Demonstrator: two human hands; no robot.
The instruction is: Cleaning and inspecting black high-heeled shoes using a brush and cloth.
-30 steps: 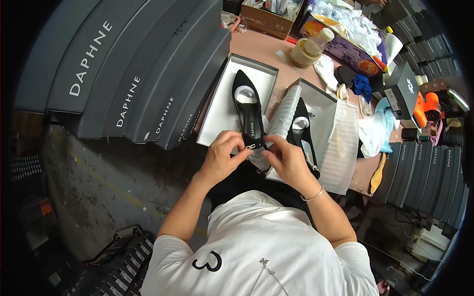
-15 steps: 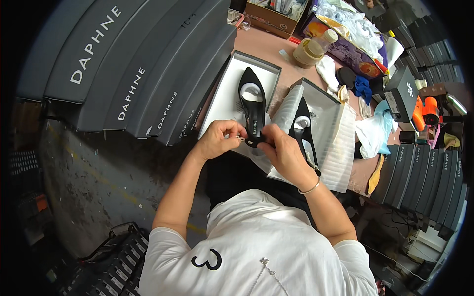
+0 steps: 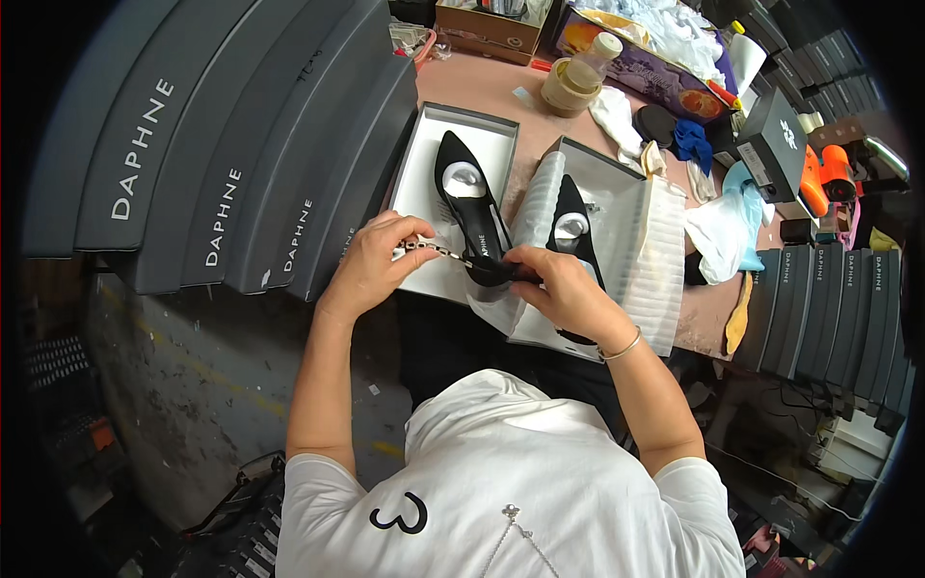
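Note:
My left hand (image 3: 374,262) pinches one end of a light-coloured linked chain (image 3: 438,249). The chain runs taut to the heel end of a black pointed slingback shoe (image 3: 466,197). My right hand (image 3: 570,294) grips that shoe by its heel, fingers closed around it and hiding part of it. The shoe's toe lies over a grey box part (image 3: 418,178) with a white inside; a round pale wad fills the toe. To the right, a second black shoe (image 3: 570,197) rests in another grey box (image 3: 617,193) with white translucent wrapping (image 3: 665,265).
Tall stacked grey shoe boxes (image 3: 251,144) crowd the left. Behind are a tape-like roll with a bottle (image 3: 570,87) and a purple carton (image 3: 650,63) full of plastic. Cloths (image 3: 718,236), an orange tool (image 3: 824,178) and more boxes (image 3: 819,308) stand right.
My left hand has moved left and up from the shoe, stretching the chain out. The shoe's heel has tilted in my right hand. The whole view has shifted slightly.

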